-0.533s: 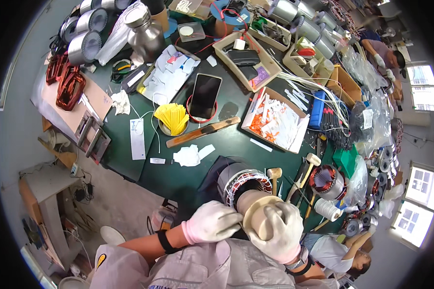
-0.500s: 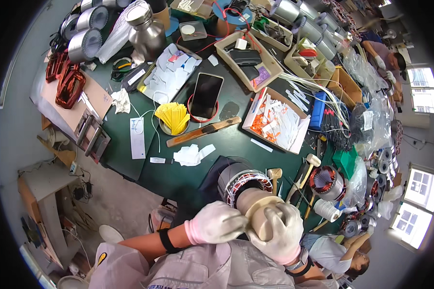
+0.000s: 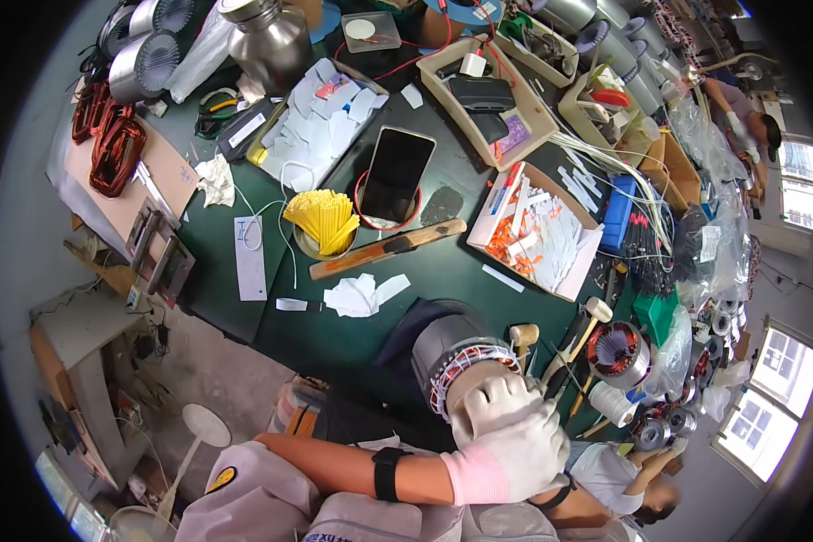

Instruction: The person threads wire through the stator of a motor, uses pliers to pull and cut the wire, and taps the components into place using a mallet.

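A motor stator (image 3: 447, 343) with white-laced windings at its rim lies tilted on the dark cloth near the table's front edge. A round wooden block (image 3: 481, 374) sits against its near opening, mostly hidden by my gloves. My right hand (image 3: 495, 406), in a white glove, is closed over the block. Across it lies my left hand (image 3: 519, 456), gloved with a pink cuff, its fingers wrapped onto the right hand; the block's near end is covered. A wooden mallet (image 3: 523, 336) stands just right of the stator.
Ahead are a wooden stick (image 3: 388, 249), yellow strips in a cup (image 3: 321, 226), a phone (image 3: 397, 172) and a box of paper slips (image 3: 537, 230). At right are another stator (image 3: 618, 350), a second mallet (image 3: 598, 310) and a white twine spool (image 3: 612, 403). Two people work farther right.
My left hand has moved right, from beside the block to on top of my right hand. The block shows less now. My view has shifted slightly.
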Tool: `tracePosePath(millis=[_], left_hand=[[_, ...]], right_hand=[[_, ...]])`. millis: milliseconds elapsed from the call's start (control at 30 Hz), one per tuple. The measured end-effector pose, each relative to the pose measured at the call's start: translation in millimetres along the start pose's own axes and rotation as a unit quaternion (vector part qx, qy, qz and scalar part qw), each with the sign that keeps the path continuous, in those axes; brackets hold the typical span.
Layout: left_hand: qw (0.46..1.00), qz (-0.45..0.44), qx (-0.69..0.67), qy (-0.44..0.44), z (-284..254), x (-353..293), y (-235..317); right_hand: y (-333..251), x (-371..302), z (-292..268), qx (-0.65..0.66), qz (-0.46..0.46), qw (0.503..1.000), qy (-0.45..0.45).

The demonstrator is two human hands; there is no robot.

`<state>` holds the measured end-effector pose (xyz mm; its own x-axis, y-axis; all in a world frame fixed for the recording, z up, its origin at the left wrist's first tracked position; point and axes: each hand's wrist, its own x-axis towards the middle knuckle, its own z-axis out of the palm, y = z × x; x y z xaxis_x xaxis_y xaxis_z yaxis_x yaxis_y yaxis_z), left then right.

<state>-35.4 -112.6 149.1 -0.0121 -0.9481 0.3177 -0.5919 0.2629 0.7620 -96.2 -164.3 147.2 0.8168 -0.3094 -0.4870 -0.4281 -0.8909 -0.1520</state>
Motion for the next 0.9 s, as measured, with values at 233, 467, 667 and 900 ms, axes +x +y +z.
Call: tracePosePath(millis=[233, 467, 667, 900], left_hand=[[0.999, -0.034, -0.037, -0.011, -12, -3, -18], [0.99, 0.13, -0.055, 0.005, -21, 4, -48], [0.981, 0.19, 0.032, -0.008, -22, 10, -55], [0.971, 0.239, -0.007, -0.009, -4, 2, -70]], right_hand=[[13, -5, 11, 0.095, 0.016, 0.993, -0.061], [23, -5, 23, 0.14, 0.034, 0.984, -0.1], [27, -3, 27, 0.175, 0.042, 0.977, -0.114], [36, -6, 38, 0.206, 0.056, 0.971, -0.112]])
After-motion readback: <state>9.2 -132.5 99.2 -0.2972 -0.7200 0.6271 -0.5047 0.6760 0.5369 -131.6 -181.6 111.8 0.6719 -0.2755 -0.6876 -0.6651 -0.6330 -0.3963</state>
